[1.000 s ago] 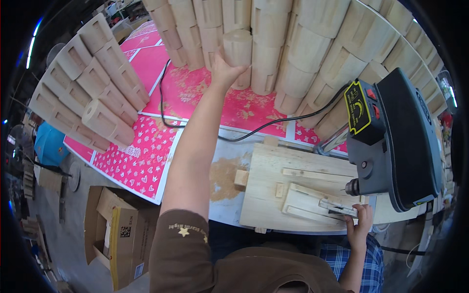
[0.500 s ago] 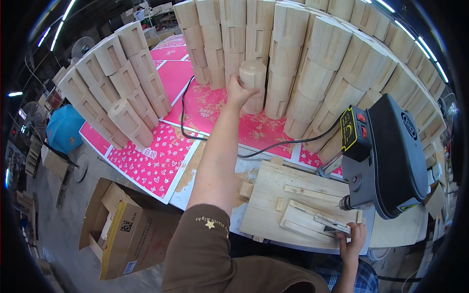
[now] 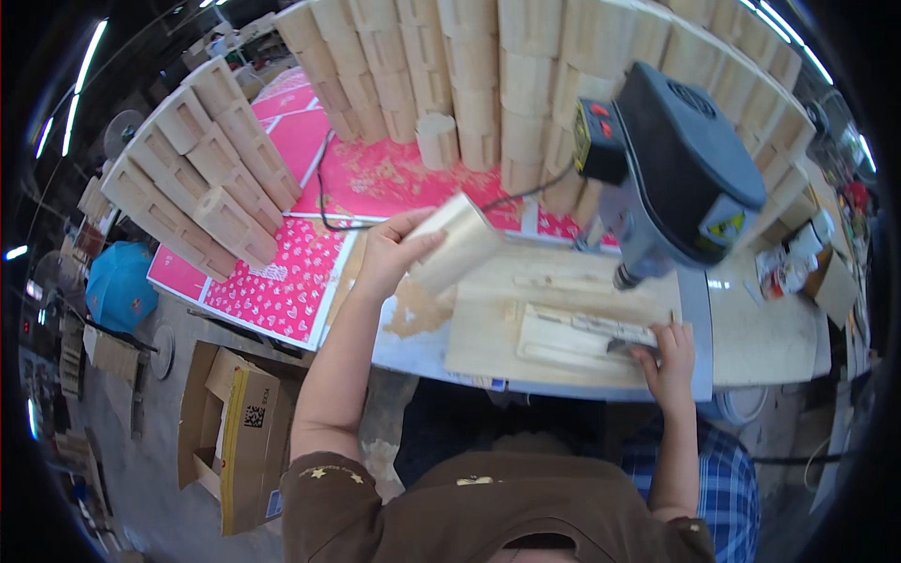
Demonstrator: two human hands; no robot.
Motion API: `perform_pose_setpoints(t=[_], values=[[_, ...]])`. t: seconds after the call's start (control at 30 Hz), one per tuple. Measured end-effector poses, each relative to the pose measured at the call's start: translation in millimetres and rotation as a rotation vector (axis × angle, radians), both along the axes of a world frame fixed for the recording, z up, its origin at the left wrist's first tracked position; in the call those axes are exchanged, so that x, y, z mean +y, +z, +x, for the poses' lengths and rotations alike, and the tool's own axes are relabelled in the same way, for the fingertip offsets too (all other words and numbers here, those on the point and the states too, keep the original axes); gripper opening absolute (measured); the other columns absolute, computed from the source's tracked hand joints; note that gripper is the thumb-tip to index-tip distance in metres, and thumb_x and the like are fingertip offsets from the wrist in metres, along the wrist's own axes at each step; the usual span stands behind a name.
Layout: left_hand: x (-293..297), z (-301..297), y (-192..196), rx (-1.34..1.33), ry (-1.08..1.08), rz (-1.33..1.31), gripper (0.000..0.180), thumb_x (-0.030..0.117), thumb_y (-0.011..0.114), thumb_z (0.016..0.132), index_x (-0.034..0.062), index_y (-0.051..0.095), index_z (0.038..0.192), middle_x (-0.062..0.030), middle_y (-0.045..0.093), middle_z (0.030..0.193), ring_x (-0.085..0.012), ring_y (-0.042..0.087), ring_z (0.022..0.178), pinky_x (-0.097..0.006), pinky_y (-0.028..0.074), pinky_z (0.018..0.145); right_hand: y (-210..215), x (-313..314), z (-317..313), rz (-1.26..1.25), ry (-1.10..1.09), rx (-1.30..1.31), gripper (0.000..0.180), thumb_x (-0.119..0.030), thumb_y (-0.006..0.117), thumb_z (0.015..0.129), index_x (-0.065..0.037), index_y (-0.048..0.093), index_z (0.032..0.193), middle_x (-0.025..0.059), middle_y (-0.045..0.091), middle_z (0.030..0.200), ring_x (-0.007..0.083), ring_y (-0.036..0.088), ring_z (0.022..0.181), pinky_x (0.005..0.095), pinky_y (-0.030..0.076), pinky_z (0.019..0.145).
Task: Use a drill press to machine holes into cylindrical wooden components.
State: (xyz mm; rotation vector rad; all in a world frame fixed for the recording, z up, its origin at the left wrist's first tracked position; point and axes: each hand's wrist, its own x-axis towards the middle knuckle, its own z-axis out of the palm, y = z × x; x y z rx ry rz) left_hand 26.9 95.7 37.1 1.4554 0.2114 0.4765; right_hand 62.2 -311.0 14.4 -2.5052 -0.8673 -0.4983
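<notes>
My left hand (image 3: 392, 251) grips a pale wooden cylinder (image 3: 460, 246), held tilted in the air over the left edge of a wooden board (image 3: 479, 347). Blur softens the cylinder's outline. At the board's right end, my right hand (image 3: 671, 364) has its fingers closed on a small dark piece (image 3: 621, 346), whose kind I cannot make out. This lies by the wooden strips of a jig (image 3: 563, 335) fixed on the board. Above the jig hangs the black head of a bench drill press (image 3: 694, 169), its chuck (image 3: 627, 275) pointing down.
Stacked wooden cylinders (image 3: 526, 84) form a tall wall behind, and a smaller stack (image 3: 174, 188) stands left. One short cylinder (image 3: 436, 141) stands alone on the pink sheet (image 3: 375, 178), among wood shavings. A black cable (image 3: 324, 202) crosses it. An open cardboard box (image 3: 258, 450) sits below left.
My left hand has taken a cylinder from the front of the stacks and brought it back toward me. My right hand stays at the jig. The view has shifted.
</notes>
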Motion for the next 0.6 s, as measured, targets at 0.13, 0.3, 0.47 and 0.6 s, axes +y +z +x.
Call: perform_pose_setpoints(t=[0.13, 0.3, 0.47, 0.6], values=[[-52.0, -23.5, 0.6, 0.321, -0.358, 0.141, 0.041, 0.011, 0.076, 0.072, -0.0041, 0.063, 0.108, -0.0084, 0.066, 0.095, -0.0109, 0.06, 0.084, -0.024, 0.048, 0.075, -1.8, 3.2, 8.6, -0.019, 0.03, -0.028, 0.034, -0.017, 0.072, 0.067, -0.003, 0.057, 0.094, 0.0132, 0.053, 0.084, 0.0343, 0.049, 0.081, 0.0414, 0.04, 0.07], [-88.3, -11.6, -10.6, 0.429, -0.518, 0.218, 0.041, 0.011, 0.077, 0.072, -0.0044, 0.063, 0.108, -0.0074, 0.067, 0.091, -0.0084, 0.06, 0.077, -0.021, 0.047, 0.07, 2.4, -3.3, 13.3, 0.006, 0.096, -0.013, 0.035, -0.016, 0.073, 0.065, -0.004, 0.057, 0.094, 0.0116, 0.053, 0.083, 0.0324, 0.05, 0.08, 0.0407, 0.04, 0.071], [-110.5, 1.0, -27.4, 0.399, -0.647, 0.253, 0.036, 0.016, 0.071, 0.079, -0.0033, 0.063, 0.108, -0.0072, 0.067, 0.094, -0.0083, 0.059, 0.08, -0.022, 0.047, 0.073, 3.7, -10.8, 14.2, -0.024, 0.158, 0.023, 0.034, -0.015, 0.073, 0.065, -0.004, 0.056, 0.092, 0.0104, 0.052, 0.083, 0.0309, 0.05, 0.081, 0.0393, 0.041, 0.072], [-156.6, 9.1, -48.7, 0.173, -0.445, 0.187, 0.038, 0.03, 0.054, 0.09, -0.0019, 0.061, 0.11, -0.0078, 0.063, 0.099, -0.0132, 0.054, 0.094, -0.026, 0.042, 0.083, -0.7, -7.9, 7.4, -0.003, 0.193, 0.039, 0.035, -0.016, 0.073, 0.064, -0.005, 0.056, 0.092, 0.0099, 0.052, 0.083, 0.0299, 0.05, 0.082, 0.0387, 0.041, 0.072]])
